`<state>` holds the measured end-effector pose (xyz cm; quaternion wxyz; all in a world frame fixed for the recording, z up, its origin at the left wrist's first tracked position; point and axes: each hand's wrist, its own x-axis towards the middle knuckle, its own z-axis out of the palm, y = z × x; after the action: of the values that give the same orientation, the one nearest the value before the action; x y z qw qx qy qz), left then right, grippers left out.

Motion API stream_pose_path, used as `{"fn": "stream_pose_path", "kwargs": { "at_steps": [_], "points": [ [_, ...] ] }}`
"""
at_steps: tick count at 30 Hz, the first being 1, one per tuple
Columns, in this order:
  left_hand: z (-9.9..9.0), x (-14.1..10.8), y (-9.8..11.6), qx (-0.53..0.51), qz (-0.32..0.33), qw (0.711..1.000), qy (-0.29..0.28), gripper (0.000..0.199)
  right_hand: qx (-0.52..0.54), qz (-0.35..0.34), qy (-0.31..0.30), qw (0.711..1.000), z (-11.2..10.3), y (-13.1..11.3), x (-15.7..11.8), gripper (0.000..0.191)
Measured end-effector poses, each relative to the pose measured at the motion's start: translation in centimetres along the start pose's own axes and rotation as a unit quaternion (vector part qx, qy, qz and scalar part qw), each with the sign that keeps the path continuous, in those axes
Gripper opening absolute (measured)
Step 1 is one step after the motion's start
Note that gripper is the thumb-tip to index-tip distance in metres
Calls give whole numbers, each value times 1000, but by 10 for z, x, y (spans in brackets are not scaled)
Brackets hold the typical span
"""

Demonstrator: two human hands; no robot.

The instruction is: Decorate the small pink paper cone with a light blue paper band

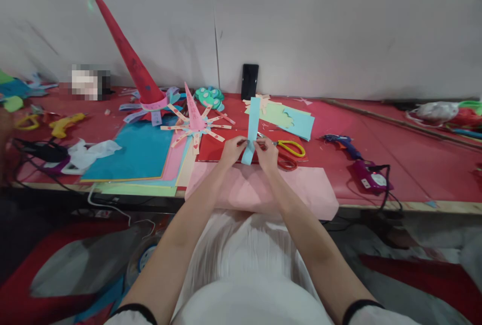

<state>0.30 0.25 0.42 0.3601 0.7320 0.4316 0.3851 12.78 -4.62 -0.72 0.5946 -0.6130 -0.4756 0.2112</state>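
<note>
A light blue paper strip (253, 119) stands upright between my hands. My left hand (234, 151) pinches its left edge near the lower end, and my right hand (266, 153) pinches the right edge at about the same height. Beneath them a pink paper sheet (305, 187) hangs over the table's front edge. Behind my wrists lies red paper (211, 146). Close to my right hand rest scissors with yellow handles (293, 147), and red handles (287, 164) show just below those.
Left of my hands stand a small pink paper cone (193, 114) with strips around it and a tall red cone (130, 59). Blue sheets (131, 149) are stacked at left. A phone (249, 81) leans on the partition. A blue glue gun (342, 144) lies at right, its cord by a purple box (371, 177).
</note>
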Motion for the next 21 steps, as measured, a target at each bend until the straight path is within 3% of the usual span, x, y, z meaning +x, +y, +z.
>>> {"fn": "stream_pose_path", "kwargs": {
  "at_steps": [21],
  "points": [
    [2, 1, -8, 18, -2, 1000, 15, 5, -39, 4, -43, 998, 0, 6, 0, 17]
  ]
}}
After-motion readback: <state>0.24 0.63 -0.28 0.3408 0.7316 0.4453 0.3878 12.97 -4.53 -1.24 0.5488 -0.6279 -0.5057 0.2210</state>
